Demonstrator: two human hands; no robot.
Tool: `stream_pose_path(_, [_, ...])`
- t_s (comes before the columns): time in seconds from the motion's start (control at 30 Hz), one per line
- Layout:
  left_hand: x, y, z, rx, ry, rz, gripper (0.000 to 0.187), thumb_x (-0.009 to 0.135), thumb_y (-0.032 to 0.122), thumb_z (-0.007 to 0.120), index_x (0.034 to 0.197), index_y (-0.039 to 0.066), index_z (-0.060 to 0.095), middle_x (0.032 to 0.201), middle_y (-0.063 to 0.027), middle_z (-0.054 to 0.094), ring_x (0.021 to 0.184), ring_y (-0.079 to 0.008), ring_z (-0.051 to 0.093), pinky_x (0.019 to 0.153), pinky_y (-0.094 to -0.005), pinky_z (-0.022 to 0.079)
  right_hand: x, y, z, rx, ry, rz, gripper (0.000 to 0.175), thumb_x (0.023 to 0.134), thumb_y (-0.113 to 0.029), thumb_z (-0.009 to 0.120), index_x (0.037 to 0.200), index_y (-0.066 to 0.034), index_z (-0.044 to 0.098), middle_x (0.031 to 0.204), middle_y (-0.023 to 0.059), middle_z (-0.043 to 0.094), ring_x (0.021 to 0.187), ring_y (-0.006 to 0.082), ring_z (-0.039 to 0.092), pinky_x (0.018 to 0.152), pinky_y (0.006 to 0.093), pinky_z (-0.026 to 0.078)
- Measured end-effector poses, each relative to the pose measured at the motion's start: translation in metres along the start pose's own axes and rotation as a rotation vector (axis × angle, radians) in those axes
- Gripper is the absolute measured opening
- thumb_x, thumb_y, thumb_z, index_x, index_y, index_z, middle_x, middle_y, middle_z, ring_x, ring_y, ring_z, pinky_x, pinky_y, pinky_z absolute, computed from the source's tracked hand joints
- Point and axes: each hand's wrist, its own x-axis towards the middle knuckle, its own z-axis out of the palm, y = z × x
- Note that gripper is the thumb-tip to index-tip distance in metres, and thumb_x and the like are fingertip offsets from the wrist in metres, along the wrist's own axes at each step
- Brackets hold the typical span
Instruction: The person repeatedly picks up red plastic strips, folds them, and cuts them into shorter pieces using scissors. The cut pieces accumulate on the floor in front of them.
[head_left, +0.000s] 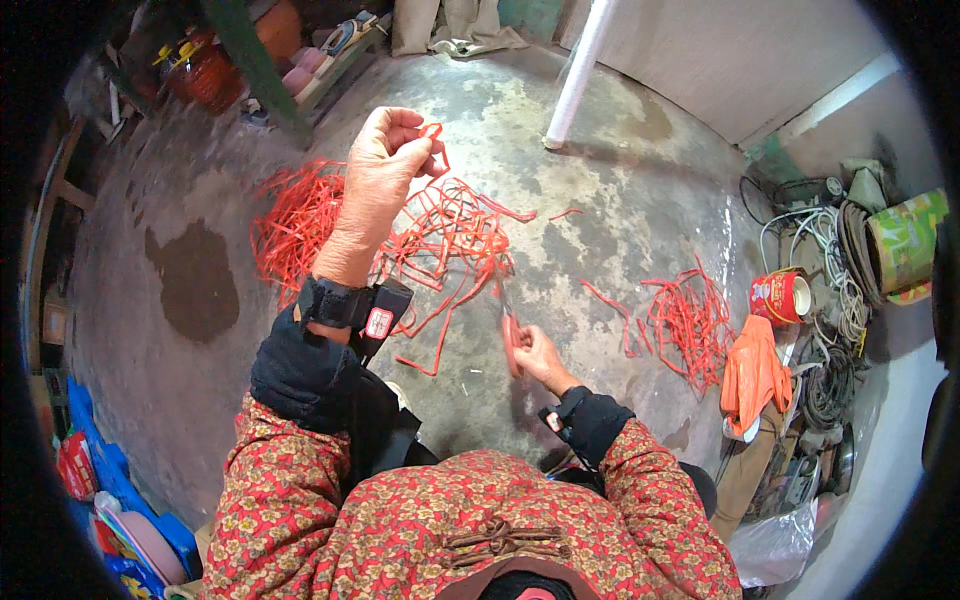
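Note:
My left hand (394, 154) is raised above the floor, its fingers pinched on a red strip (433, 133) that hangs down toward a loose tangle of red strips (465, 232). Lower and to the right, my right hand (536, 352) grips a pair of scissors with red handles (513, 341). The scissor blades point away from me, at the near edge of the tangle; whether they are apart is too blurred to tell. A denser heap of red strips (296, 225) lies on the left, partly behind my left forearm. A smaller pile of red strips (690, 326) lies on the right.
A white post (574, 82) meets the concrete floor (600, 187) ahead. Along the right wall are a red tub (776, 296), an orange plastic bag (752, 367) and coiled cables (829, 386). A green post (255, 67) and a low shelf stand at the upper left; blue plastic (124, 480) lies lower left.

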Motion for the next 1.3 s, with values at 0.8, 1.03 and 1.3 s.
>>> stream_pose_path(0.8, [-0.016,0.000,0.024,0.264,-0.096,0.152,0.021,0.083,-0.004,0.050,0.102,-0.001,0.046,0.087,-0.0067,0.058,0.081,-0.0098,0.058,0.067,-0.0221,0.049,-0.050,-0.196,0.001,0.848,-0.612,-0.263,0.086,0.078,-0.070,0.040,0.124,0.0029,0.036,0.092,0.0101,0.054,0.073,0.0169,0.057,0.076,0.0347,0.046])
stream_pose_path(1.03, [-0.019,-0.002,0.028,0.411,-0.118,0.247,0.024,0.081,-0.005,0.051,0.104,-0.001,0.046,0.085,-0.0077,0.058,0.073,-0.0114,0.060,0.063,-0.0236,0.051,-0.038,-0.190,0.000,0.880,-0.667,-0.281,0.081,0.079,-0.069,0.037,0.124,-0.0012,0.037,0.092,0.0090,0.056,0.075,0.0170,0.058,0.070,0.0303,0.047])
stream_pose_path(1.3, [-0.028,-0.001,0.038,0.599,-0.227,0.304,0.030,0.078,-0.003,0.055,0.107,0.000,0.046,0.075,-0.0082,0.060,0.069,-0.0127,0.061,0.063,-0.0245,0.049,-0.040,-0.196,-0.005,0.987,-0.605,-0.239,0.080,0.078,-0.071,0.038,0.115,-0.0008,0.042,0.082,0.0086,0.055,0.059,0.0161,0.057,0.062,0.0296,0.049])
